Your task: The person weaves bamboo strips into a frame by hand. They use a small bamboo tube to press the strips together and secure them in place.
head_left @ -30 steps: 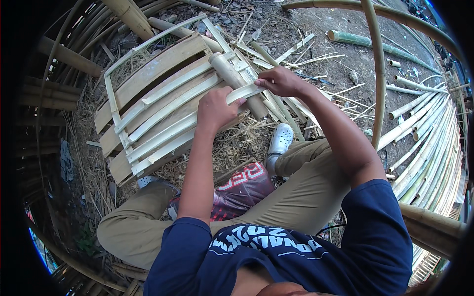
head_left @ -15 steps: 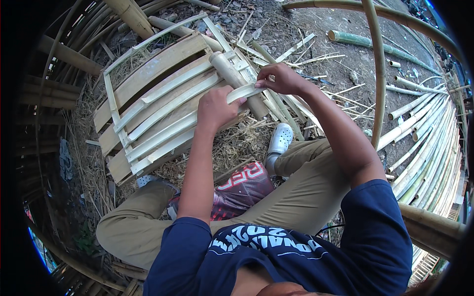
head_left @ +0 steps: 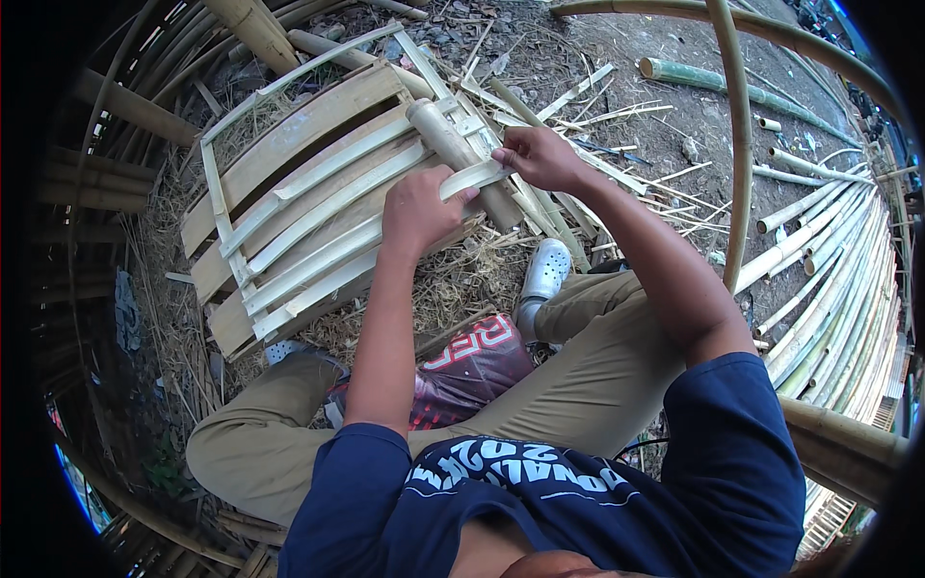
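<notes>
A pale bamboo strip (head_left: 470, 180) is stretched between my two hands, across a short round bamboo piece (head_left: 441, 133). My left hand (head_left: 416, 207) is closed on the strip, thumb pointing along it. At the strip's right end, my right hand (head_left: 541, 159) pinches it between thumb and fingers. Under and beside my left hand lies a frame of flat bamboo strips (head_left: 318, 197), resting on wooden boards (head_left: 289, 135). The strip seems to continue left past my left hand as part of the frame, though that hand hides the join.
Split bamboo slivers (head_left: 578, 91) litter the ground beyond my right hand. A bundle of bamboo poles (head_left: 838, 279) lies at the right, with a thick green pole (head_left: 713, 79) farther off. An upright bamboo pole (head_left: 737, 144) stands near my right arm. Dark red cloth (head_left: 472, 371) lies between my legs.
The fingers of my right hand have shifted slightly left and down at the strip's end. My left hand has barely moved, and both hands keep their grip.
</notes>
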